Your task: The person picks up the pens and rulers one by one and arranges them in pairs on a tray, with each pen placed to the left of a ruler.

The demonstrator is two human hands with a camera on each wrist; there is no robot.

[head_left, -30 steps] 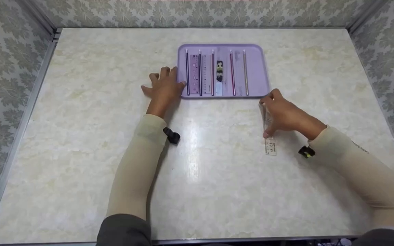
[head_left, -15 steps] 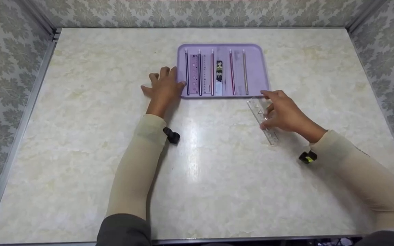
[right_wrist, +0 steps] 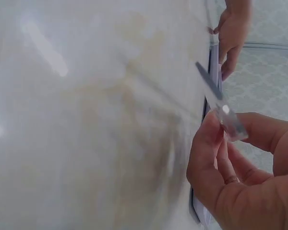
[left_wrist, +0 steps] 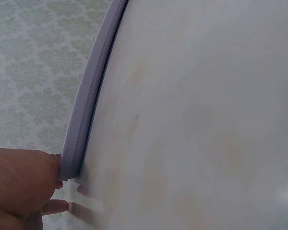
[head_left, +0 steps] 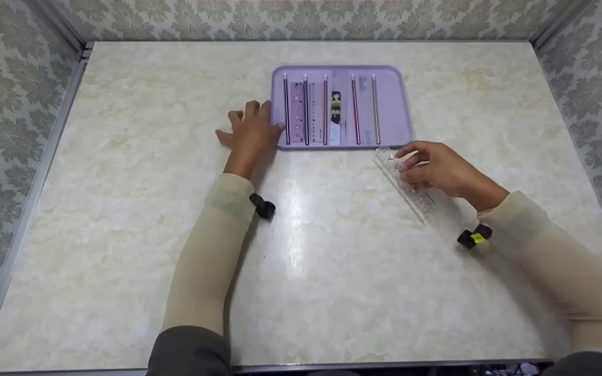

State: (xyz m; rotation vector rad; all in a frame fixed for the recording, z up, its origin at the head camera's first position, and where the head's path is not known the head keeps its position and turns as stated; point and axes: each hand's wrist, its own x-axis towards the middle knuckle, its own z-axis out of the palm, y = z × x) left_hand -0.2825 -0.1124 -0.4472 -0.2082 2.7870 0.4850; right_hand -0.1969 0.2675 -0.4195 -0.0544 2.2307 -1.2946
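Now right hand (head_left: 439,169) pinches clear plastic ruler (head_left: 404,185); left hand (head_left: 251,133) flat, fingers spread, vs. lilac tray (head_left: 392,104).

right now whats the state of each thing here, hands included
clear ruler: pinched in the right hand, tilted, just off the tray's near right corner
right hand: fingers curled round the ruler
left hand: flat on the table, touching the tray's left edge
purple tray: flat on the table, holding pens and rulers in a row
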